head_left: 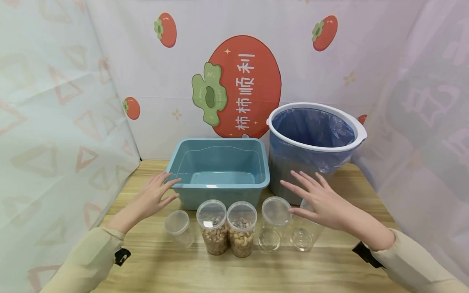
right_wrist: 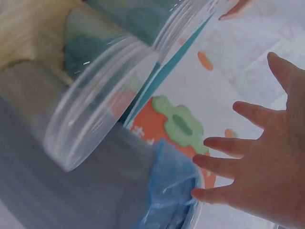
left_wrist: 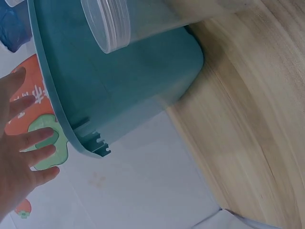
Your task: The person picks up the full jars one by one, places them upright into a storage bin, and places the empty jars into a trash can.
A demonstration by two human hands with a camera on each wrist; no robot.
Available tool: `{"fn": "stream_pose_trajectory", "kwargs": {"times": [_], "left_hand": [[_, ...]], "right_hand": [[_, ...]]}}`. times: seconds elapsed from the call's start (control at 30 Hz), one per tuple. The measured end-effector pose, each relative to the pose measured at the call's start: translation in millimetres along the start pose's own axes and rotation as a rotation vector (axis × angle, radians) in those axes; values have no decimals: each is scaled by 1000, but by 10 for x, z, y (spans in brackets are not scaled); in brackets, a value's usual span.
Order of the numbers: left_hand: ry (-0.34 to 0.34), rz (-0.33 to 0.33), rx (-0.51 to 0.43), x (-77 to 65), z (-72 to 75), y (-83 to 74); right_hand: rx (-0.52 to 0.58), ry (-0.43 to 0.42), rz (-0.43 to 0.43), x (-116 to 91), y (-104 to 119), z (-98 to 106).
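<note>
My left hand (head_left: pixel 151 196) is held with fingers spread over the left side of the teal basin (head_left: pixel 220 191), above a small clear lidded jar (head_left: pixel 179 228). On the right, my other hand (head_left: pixel 320 201) also spreads its fingers, over a clear empty jar (head_left: pixel 302 238) that it partly covers in the head view. Beside that stands another empty clear jar (head_left: pixel 272 228). Two lidded jars in the middle hold nuts: the left nut jar (head_left: pixel 214 234) and the right nut jar (head_left: pixel 242 236), side by side. Neither hand holds anything.
A grey bin (head_left: pixel 283 179) lined with a blue plastic bag (head_left: pixel 311 126) stands behind the jars at the right, next to the basin. The wooden table (head_left: pixel 205 272) meets a white printed cloth (head_left: pixel 157 142) at the back and sides.
</note>
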State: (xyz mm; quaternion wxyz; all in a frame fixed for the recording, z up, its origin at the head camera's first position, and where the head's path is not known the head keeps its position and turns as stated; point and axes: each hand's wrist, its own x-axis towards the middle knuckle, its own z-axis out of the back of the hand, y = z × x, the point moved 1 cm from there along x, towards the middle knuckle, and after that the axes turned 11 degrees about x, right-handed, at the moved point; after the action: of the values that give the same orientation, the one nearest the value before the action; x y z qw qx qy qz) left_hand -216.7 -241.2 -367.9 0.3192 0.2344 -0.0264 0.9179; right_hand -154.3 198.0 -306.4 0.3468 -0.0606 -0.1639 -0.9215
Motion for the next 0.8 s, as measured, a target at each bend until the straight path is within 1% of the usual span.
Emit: {"fn": "stream_pose_trajectory", "kwargs": {"times": [0.07, 0.13, 0.27, 0.37, 0.53, 0.67, 0.8], "left_hand": [[-59, -40, 3, 34, -33, 12], [-108, -74, 0, 64, -64, 21], [-151, -104, -16, 101, -126, 23], [-159, -104, -38, 110, -156, 15], [-164, -87, -61, 110, -185, 17], [-131, -55, -60, 114, -197, 19], [-96, -9, -66, 130, -203, 15]], "right_hand": [[31, 35, 20, 86, 52, -9], [85, 80, 22, 168, 106, -14], [165, 151, 46, 318, 206, -46], [212, 194, 63, 410, 282, -89], [318, 276, 37, 549, 418, -169], [410, 331, 4, 635, 491, -248], [469, 332, 6, 708, 529, -340]]}}
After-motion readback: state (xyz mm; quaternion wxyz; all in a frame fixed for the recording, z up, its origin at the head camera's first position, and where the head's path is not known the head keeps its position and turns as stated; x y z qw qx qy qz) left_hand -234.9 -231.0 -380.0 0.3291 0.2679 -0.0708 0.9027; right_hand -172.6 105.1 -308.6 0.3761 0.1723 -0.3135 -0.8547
